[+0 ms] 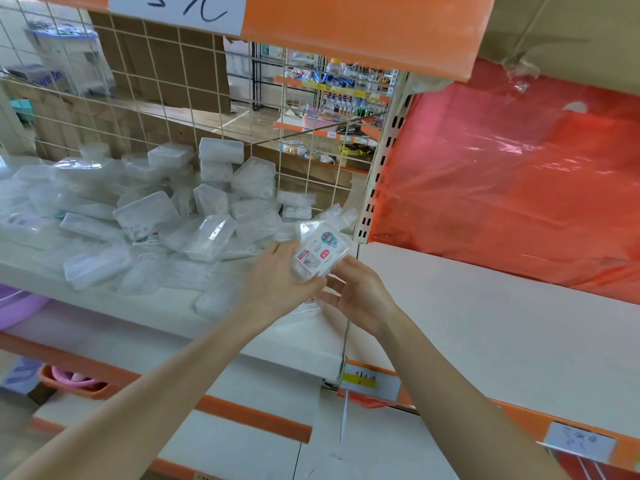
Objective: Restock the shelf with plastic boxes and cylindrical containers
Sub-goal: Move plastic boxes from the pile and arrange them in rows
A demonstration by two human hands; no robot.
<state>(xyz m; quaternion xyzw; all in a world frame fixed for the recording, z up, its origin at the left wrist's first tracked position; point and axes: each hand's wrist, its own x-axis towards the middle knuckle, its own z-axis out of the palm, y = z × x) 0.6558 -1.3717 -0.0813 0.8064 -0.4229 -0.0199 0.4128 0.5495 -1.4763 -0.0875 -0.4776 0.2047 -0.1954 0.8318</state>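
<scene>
Left hand grips labelled clear plastic box at shelf's right edge; right hand loose-fingered just beside it.

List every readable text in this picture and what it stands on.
"元", top cropped, after a cut-off mark: white paper sign on the orange shelf edge.
Printed label on the held clear plastic box: too small to read.
Handwriting on the yellow-and-white shelf tag: blurred.
Writing on the white shelf tag: blurred.
</scene>
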